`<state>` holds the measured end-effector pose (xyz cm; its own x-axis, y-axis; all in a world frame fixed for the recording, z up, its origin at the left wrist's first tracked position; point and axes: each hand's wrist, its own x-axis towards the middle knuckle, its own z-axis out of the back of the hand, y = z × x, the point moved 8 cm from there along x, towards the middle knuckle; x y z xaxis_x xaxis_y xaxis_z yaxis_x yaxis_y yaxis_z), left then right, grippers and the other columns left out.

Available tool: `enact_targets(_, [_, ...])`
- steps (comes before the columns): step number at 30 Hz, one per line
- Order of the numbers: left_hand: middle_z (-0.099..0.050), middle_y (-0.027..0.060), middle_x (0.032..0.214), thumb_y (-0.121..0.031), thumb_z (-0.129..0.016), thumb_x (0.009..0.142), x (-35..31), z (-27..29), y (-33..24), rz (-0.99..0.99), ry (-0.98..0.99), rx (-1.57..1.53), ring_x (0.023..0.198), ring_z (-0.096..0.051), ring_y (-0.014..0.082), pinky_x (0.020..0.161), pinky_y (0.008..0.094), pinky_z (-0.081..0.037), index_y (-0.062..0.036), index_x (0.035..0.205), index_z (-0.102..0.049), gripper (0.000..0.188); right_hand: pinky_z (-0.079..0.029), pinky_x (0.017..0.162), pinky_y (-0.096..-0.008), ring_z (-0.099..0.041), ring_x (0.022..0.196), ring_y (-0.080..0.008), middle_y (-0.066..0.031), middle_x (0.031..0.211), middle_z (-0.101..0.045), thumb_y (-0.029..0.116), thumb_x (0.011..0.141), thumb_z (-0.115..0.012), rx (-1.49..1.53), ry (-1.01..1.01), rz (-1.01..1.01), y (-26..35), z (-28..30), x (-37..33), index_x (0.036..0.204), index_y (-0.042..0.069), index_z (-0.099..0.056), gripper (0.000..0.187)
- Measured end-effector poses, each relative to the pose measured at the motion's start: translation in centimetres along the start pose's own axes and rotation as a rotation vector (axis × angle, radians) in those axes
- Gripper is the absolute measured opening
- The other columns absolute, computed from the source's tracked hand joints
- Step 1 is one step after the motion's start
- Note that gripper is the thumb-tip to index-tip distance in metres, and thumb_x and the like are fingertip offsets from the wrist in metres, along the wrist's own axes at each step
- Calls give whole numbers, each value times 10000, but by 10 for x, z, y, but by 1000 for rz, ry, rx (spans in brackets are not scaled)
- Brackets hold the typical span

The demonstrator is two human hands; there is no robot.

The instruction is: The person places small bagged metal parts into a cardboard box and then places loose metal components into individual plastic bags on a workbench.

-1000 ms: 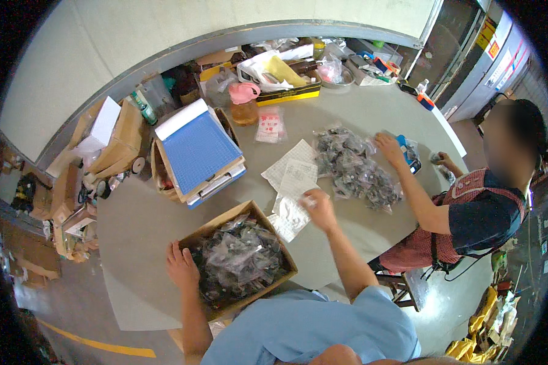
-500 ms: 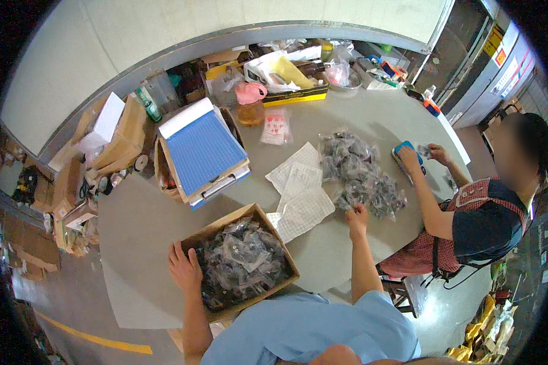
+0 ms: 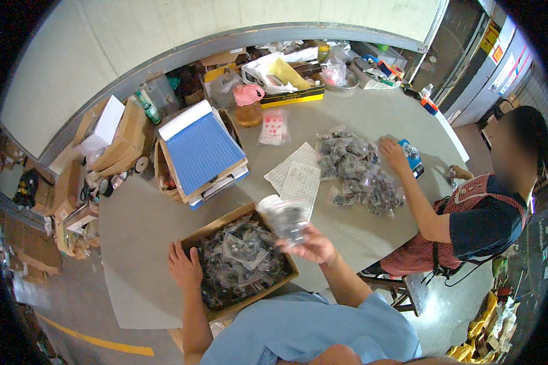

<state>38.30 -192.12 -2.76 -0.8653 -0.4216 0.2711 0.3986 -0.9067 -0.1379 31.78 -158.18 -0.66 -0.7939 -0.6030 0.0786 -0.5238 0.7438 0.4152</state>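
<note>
My left hand grips the left wall of an open cardboard box, thumb toward the inside. Small clear plastic bags of dark parts fill the box. Over the box's right rim, my right hand holds up a clear zip bag with dark contents, slightly blurred. A pile of similar bags lies farther right on the table. Beyond it, a co-worker's hand rests between the pile and a blue device; that person's other hand is partly blurred near the table edge.
Written sheets lie between box and pile. A clipboard stack with a blue grid sheet stands at back left. Behind are a pink-lidded jar, a red-printed bag and a yellow-black carton. A co-worker sits at right.
My right hand has lifted a bag off the pile and brought it left to the box. The co-worker's nearer hand has moved off the blue device toward the pile. My left hand stays put.
</note>
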Motion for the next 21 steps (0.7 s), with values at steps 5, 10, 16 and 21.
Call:
enact_targets(5, [-410, 158, 1363, -477, -355, 943, -2, 3, 3, 52, 26, -112, 1188, -421, 383, 928, 491, -396, -95, 1299, -441, 529, -430, 948, -349, -558, 1075, -207, -126, 1300, -470, 124, 844, -613, -1106, -187, -257, 13, 75, 29, 1259, 110, -496, 431])
enact_targets(10, [-420, 159, 1358, -474, -335, 951, -1, 5, -3, 10, 8, -73, 1181, -429, 388, 941, 490, -383, -107, 1294, -449, 515, -419, 952, -445, -386, 1219, -368, -140, 1419, -325, 104, 717, -651, -2386, -1063, -123, 144, 156, -4, 1230, 194, -530, 534])
enact_targets(16, [-415, 156, 1364, -474, -334, 952, -2, 1, 0, 27, 4, -84, 1181, -425, 397, 948, 490, -372, -112, 1292, -452, 510, -436, 922, -500, -405, 1160, -421, -148, 1335, -386, 102, 687, -669, -2485, -1278, -353, 173, 177, -18, 1129, 220, -577, 467])
enact_targets(21, [-396, 156, 1377, -481, -359, 940, -1, 6, 0, 43, 51, -43, 1200, -405, 396, 954, 506, -351, -116, 1293, -450, 516, -506, 777, -449, -487, 1071, -351, -146, 1158, -505, 72, 711, -646, -2535, -1256, -136, 190, 206, -19, 1047, 168, -607, 352])
